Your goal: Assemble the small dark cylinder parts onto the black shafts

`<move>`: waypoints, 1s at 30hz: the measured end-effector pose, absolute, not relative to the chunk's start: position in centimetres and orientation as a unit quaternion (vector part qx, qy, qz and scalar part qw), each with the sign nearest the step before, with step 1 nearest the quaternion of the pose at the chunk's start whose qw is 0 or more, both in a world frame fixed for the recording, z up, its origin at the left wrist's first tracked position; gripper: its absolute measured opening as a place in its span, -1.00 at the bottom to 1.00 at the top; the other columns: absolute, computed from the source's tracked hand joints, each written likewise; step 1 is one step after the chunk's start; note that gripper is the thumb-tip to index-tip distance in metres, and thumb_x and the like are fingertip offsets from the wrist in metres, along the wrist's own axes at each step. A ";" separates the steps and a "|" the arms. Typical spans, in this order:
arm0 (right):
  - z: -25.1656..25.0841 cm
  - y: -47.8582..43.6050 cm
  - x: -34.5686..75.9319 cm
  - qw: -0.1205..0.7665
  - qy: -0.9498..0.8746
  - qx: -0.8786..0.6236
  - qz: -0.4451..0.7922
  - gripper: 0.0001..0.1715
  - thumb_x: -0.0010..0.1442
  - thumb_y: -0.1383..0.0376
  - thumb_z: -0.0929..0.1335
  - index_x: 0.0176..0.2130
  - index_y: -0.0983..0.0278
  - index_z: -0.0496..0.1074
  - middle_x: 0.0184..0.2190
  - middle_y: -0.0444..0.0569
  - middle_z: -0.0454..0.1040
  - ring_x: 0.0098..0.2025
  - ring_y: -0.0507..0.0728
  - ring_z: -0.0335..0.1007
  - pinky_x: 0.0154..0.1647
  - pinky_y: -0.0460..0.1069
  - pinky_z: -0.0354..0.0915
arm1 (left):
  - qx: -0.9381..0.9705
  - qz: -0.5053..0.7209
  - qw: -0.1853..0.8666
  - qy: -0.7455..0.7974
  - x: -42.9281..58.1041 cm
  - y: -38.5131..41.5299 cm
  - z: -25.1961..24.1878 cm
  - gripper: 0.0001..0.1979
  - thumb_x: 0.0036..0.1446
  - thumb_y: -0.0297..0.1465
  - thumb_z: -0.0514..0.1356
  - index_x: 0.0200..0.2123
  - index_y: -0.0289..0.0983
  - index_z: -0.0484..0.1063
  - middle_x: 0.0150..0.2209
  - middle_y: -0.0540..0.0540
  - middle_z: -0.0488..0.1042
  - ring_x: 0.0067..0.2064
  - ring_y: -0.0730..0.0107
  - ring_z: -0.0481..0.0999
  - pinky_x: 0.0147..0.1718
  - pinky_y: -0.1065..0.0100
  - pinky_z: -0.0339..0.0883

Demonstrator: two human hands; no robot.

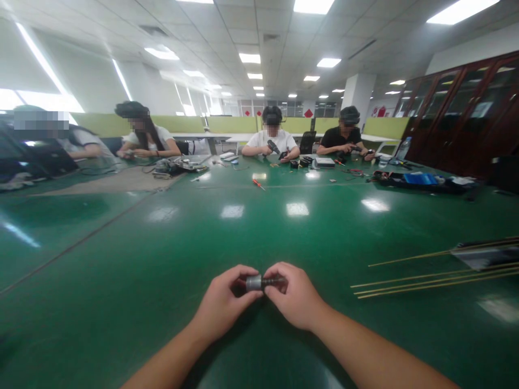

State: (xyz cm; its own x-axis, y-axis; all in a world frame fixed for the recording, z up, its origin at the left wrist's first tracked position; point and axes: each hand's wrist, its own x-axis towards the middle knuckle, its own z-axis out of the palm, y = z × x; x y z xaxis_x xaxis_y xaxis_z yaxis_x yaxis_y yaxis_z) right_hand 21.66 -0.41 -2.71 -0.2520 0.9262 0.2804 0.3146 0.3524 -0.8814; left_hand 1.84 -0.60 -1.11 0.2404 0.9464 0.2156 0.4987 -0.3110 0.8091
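Both of my hands meet just above the green table (170,254) near its front edge. My left hand (222,305) is closed on the silver end of a small metal cylinder (254,282). My right hand (295,296) pinches the darker, threaded-looking end of the same part. The piece lies level between my fingertips, and my fingers cover most of it.
Several thin brass rods (430,278) lie to the right, near a dark flat object (486,254). Across the table several people sit working with tools. A red screwdriver (258,184), small boxes (324,161) and a black tray (421,181) lie at the far side.
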 end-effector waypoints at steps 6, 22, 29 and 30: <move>-2.5 -0.5 21.8 0.410 -0.709 -0.446 0.362 -0.84 0.06 0.41 0.40 -0.28 0.25 0.52 -0.36 -0.12 0.47 -0.40 0.04 0.38 -0.37 -0.10 0.28 | 0.720 0.367 0.319 0.496 1.8 -0.5 -1.3 -0.74 0.05 -0.31 0.34 -0.16 -0.21 0.50 -0.22 -0.04 0.59 -0.20 0.28 0.57 -0.16 0.32 0.41; -2.2 -0.3 21.9 0.408 -0.710 -0.443 0.364 -0.91 0.17 0.33 0.38 -0.30 0.24 0.54 -0.37 -0.11 0.51 -0.31 0.07 0.41 -0.30 -0.09 0.28 | 0.717 0.372 0.318 0.497 2.0 -0.6 -1.0 -0.75 0.03 -0.31 0.34 -0.19 -0.23 0.51 -0.23 -0.06 0.59 -0.21 0.26 0.58 -0.16 0.29 0.44; -2.1 -0.3 22.0 0.412 -0.708 -0.445 0.361 -0.92 0.16 0.34 0.39 -0.31 0.25 0.53 -0.37 -0.11 0.52 -0.29 0.08 0.42 -0.26 -0.08 0.27 | 0.712 0.375 0.326 0.495 2.1 -0.6 -1.1 -0.75 0.02 -0.33 0.35 -0.19 -0.23 0.51 -0.23 -0.06 0.59 -0.20 0.27 0.58 -0.16 0.30 0.44; -2.1 -0.3 22.0 0.411 -0.709 -0.445 0.362 -0.92 0.16 0.35 0.39 -0.31 0.26 0.53 -0.37 -0.11 0.52 -0.29 0.08 0.42 -0.27 -0.08 0.27 | 0.712 0.376 0.327 0.495 2.1 -0.7 -1.1 -0.74 0.02 -0.33 0.35 -0.19 -0.24 0.51 -0.23 -0.06 0.59 -0.20 0.27 0.58 -0.15 0.30 0.44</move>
